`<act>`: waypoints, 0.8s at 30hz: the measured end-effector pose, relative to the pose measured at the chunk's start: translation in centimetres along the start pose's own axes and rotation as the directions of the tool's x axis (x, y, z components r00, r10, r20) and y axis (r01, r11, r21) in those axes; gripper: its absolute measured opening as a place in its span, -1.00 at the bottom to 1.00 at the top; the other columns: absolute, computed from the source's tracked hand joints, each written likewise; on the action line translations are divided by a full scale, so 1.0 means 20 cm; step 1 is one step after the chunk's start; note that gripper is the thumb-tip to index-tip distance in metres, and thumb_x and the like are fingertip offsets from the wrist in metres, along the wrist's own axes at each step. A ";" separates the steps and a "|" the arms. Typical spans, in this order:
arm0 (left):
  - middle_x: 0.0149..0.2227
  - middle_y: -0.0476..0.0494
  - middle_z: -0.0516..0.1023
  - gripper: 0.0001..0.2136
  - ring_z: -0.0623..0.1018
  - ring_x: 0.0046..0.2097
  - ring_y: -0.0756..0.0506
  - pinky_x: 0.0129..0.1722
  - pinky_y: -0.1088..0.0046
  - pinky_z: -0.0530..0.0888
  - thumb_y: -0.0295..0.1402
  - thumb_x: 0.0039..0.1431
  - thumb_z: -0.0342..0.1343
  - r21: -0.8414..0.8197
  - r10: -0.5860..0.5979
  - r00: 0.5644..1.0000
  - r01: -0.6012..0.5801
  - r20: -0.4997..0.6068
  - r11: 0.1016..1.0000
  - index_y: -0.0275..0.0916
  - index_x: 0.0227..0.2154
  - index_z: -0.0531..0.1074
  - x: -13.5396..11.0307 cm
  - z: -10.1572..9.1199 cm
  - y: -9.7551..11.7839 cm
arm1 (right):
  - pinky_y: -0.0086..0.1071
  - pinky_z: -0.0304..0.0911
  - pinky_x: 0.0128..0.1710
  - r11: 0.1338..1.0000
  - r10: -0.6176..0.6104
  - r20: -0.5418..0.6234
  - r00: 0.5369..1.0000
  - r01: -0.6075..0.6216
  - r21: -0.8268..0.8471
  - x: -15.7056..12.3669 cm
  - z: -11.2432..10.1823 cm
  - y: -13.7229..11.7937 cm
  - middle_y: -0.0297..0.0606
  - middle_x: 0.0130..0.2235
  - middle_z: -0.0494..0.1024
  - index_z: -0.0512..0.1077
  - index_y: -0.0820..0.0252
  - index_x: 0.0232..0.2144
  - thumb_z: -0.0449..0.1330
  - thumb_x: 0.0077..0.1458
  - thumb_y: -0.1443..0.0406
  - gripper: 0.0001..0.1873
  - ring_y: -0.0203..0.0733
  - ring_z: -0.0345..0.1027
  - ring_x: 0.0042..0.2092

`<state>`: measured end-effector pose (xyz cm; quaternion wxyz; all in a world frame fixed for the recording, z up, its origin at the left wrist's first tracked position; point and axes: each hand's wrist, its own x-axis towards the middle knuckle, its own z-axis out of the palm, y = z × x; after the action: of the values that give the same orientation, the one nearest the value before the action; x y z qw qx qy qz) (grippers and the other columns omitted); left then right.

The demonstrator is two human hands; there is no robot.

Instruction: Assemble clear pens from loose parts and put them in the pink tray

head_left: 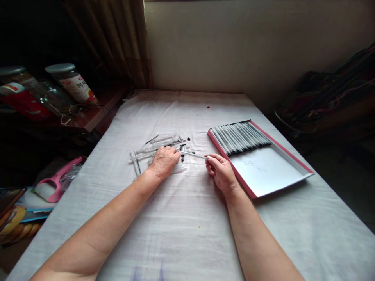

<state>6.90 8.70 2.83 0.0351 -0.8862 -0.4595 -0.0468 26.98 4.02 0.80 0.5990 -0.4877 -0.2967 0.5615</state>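
Cloth bears pens; wall, probably curtain, behind.

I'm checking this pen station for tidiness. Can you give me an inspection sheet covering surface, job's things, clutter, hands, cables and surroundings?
Surface: table under a wrinkled white cloth, with faint marks near the front edge.
Job's things: loose pile of clear pen parts; one pen in hand; pink-edged tray with a row of pens at its far end.
Clutter: small red bit on the far cloth.
Hands: left hand rests on the pile, grip unclear; right hand pinches the pen beside the tray.
Cables: nothing seen.
Surroundings: jars and a pink tool at left; curtain behind; bags at right.
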 end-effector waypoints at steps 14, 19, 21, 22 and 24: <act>-0.35 0.00 0.52 -0.58 0.51 -0.40 0.05 -0.48 0.60 0.42 -0.10 -0.17 0.34 -0.949 -0.613 0.749 0.066 0.252 -0.309 -0.22 -0.28 0.43 -0.21 0.01 0.03 | -0.53 -0.13 -0.67 0.994 -0.024 0.069 0.997 0.031 -0.105 -0.01 0.00 0.03 -0.40 -0.61 0.36 0.51 0.23 -0.50 0.34 -0.21 0.20 -0.78 -0.44 0.08 -0.60; -0.37 0.02 0.54 -0.55 0.53 -0.42 0.06 -0.48 0.61 0.45 -0.14 -0.28 0.40 -0.921 -0.616 0.728 0.054 0.301 -0.385 -0.24 -0.33 0.42 -0.22 0.01 0.05 | -0.52 -0.11 -0.65 0.991 -0.021 0.070 0.997 0.030 -0.128 -0.02 0.00 0.03 -0.40 -0.60 0.36 0.51 0.23 -0.49 0.34 -0.20 0.18 -0.77 -0.43 0.09 -0.60; -0.37 0.02 0.54 -0.58 0.53 -0.41 0.05 -0.48 0.61 0.45 -0.14 -0.23 0.39 -0.933 -0.608 0.744 0.055 0.276 -0.356 -0.23 -0.32 0.42 -0.22 0.02 0.05 | -0.52 -0.11 -0.65 0.990 -0.010 0.064 0.998 0.019 -0.143 -0.02 0.00 0.02 -0.40 -0.60 0.37 0.51 0.23 -0.49 0.34 -0.22 0.18 -0.76 -0.43 0.09 -0.60; -0.35 0.02 0.54 -0.60 0.53 -0.41 0.05 -0.48 0.61 0.45 -0.15 -0.20 0.37 -0.940 -0.604 0.753 0.056 0.261 -0.336 -0.23 -0.32 0.42 -0.22 0.02 0.06 | -0.52 -0.11 -0.65 0.988 -0.005 0.061 0.998 0.015 -0.152 -0.02 0.01 0.02 -0.39 -0.60 0.37 0.51 0.23 -0.49 0.34 -0.22 0.18 -0.76 -0.43 0.10 -0.59; -0.33 0.00 0.54 -0.63 0.53 -0.40 0.05 -0.48 0.61 0.45 -0.15 -0.15 0.35 -0.956 -0.597 0.769 0.061 0.229 -0.287 -0.23 -0.32 0.42 -0.23 0.02 0.06 | -0.52 -0.10 -0.65 0.986 -0.001 0.061 0.998 0.011 -0.166 -0.03 0.01 0.02 -0.38 -0.59 0.38 0.51 0.23 -0.49 0.35 -0.23 0.17 -0.75 -0.42 0.11 -0.59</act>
<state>5.36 4.29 1.79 -0.5745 -0.3897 -0.4766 -0.5394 26.49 3.55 0.68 0.5487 -0.5177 -0.3619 0.5477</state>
